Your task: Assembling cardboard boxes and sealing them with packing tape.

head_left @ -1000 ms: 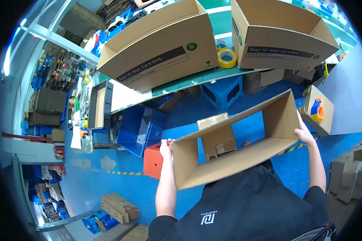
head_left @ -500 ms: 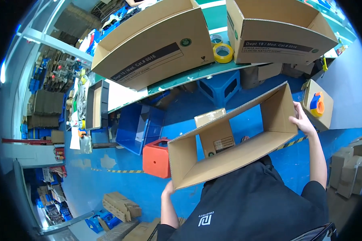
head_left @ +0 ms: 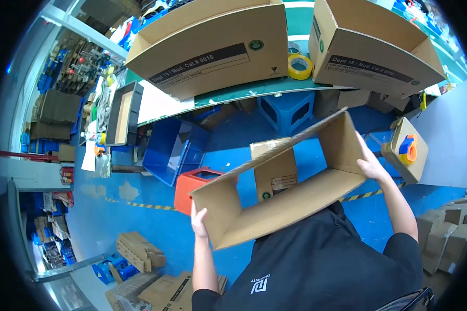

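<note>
Overhead, almost, an open cardboard box is held up in front of the person's chest, tilted, with its open side toward the camera; it looks bottomless, since the floor and a smaller carton show through it. The left hand presses flat against the box's lower left end, fingers spread upward along the panel. The right hand grips the upper right end, fingers laid along the wall. Nothing lies inside the box.

Behind it, a green-topped workbench carries two large open cardboard cartons, one on the left and one on the right, with a roll of yellow tape between them. Under the bench stand a blue plastic bin, a blue stool and an orange stool, the last partly hidden by the held box. At the right, a small carton bears an orange and blue tape dispenser. Flattened cardboard lies on the blue floor at lower left.
</note>
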The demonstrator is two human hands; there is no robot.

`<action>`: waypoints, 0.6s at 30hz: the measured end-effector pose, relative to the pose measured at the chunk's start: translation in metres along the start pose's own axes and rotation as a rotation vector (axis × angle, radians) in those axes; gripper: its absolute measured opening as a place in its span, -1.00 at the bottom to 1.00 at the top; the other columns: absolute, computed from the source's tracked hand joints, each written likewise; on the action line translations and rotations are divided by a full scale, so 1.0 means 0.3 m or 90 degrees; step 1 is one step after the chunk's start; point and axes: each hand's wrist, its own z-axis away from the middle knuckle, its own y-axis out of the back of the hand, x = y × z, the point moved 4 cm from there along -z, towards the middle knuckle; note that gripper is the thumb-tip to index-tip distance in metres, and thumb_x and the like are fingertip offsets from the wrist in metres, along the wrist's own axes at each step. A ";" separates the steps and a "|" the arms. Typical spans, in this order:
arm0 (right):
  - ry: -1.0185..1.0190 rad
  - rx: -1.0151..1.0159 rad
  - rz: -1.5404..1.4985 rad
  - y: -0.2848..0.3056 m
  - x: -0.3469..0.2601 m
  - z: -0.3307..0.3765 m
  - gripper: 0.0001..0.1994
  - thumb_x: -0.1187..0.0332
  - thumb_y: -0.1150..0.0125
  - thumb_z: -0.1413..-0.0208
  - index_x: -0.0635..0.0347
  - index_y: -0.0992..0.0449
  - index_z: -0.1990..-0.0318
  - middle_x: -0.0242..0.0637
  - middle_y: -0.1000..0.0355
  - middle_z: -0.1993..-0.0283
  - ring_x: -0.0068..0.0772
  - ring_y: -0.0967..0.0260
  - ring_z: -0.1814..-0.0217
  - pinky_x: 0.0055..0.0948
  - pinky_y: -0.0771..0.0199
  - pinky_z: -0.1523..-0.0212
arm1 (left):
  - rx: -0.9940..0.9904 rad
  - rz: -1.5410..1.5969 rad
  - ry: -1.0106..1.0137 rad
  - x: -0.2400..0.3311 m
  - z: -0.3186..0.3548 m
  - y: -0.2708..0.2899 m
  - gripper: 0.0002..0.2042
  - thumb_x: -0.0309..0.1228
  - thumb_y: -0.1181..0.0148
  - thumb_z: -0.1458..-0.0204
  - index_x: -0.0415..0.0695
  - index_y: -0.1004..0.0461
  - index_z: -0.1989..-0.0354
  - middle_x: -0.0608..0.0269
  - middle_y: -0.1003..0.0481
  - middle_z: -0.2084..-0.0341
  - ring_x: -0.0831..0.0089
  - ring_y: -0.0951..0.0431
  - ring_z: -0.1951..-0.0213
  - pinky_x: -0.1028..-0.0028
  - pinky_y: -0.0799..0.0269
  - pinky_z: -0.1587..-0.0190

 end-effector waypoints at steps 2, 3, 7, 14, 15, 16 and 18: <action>0.016 -0.019 0.038 -0.029 0.008 -0.041 -0.12 0.26 -0.02 0.03 0.28 0.20 -0.46 0.02 0.25 -0.54 -0.12 0.40 -0.60 -0.25 0.41 -0.52 | 0.044 -0.029 -0.048 0.009 -0.061 0.048 -0.32 -0.55 0.02 0.01 -0.22 -0.03 -0.39 0.01 -0.23 -0.28 0.14 -0.29 -0.27 0.23 -0.22 -0.29; -0.004 -0.048 0.075 -0.032 0.004 -0.062 -0.13 0.39 0.02 0.07 0.28 0.20 -0.46 0.04 0.23 -0.53 -0.10 0.37 -0.60 -0.24 0.39 -0.52 | 0.105 -0.116 -0.119 0.021 -0.093 0.061 -0.34 -0.57 0.03 0.02 -0.23 -0.07 -0.37 0.02 -0.24 -0.27 0.16 -0.28 -0.27 0.24 -0.19 -0.30; -0.037 -0.088 0.124 -0.021 -0.017 -0.102 -0.10 0.67 0.18 0.24 0.26 0.20 -0.44 0.07 0.11 -0.46 -0.07 0.28 -0.57 -0.23 0.32 -0.51 | 0.178 -0.289 -0.210 0.001 -0.154 0.016 -0.39 -0.60 0.02 0.03 -0.25 -0.13 -0.31 0.05 -0.27 -0.23 0.24 -0.27 -0.25 0.27 -0.12 -0.31; -0.059 0.007 0.151 -0.072 -0.008 -0.093 -0.14 0.70 0.19 0.24 0.26 0.12 -0.40 0.16 -0.02 -0.39 0.07 0.11 -0.51 -0.19 0.13 -0.48 | 0.079 -0.973 -0.121 -0.105 -0.117 -0.146 -0.21 -0.14 -0.04 -0.16 -0.30 0.22 -0.41 -0.26 0.19 -0.38 -0.15 0.21 -0.41 -0.05 0.30 -0.39; -0.059 0.020 0.158 -0.079 -0.014 -0.092 -0.15 0.71 0.19 0.23 0.26 0.12 -0.40 0.16 -0.02 -0.39 0.07 0.10 -0.51 -0.20 0.12 -0.48 | 0.040 -1.088 -0.121 -0.117 -0.122 -0.158 -0.15 -0.08 -0.03 -0.17 -0.34 0.29 -0.42 -0.29 0.23 -0.39 -0.16 0.26 -0.42 -0.08 0.33 -0.39; -0.065 0.032 0.171 -0.081 -0.023 -0.089 -0.18 0.72 0.19 0.19 0.27 0.09 -0.39 0.16 -0.03 -0.39 0.06 0.08 -0.51 -0.21 0.11 -0.48 | -0.005 -1.137 -0.086 -0.137 -0.108 -0.165 -0.09 -0.04 -0.03 -0.16 -0.38 0.37 -0.42 -0.33 0.39 -0.40 -0.18 0.45 -0.44 -0.17 0.43 -0.38; -0.080 0.070 0.182 -0.070 0.020 -0.078 -0.19 0.72 0.17 0.17 0.26 0.07 -0.39 0.16 -0.02 -0.39 0.07 0.07 -0.50 -0.22 0.07 -0.46 | -0.104 -1.180 0.002 -0.105 -0.065 -0.254 -0.08 -0.05 -0.04 -0.16 -0.38 0.39 -0.41 -0.32 0.47 -0.41 -0.17 0.53 -0.44 -0.20 0.47 -0.37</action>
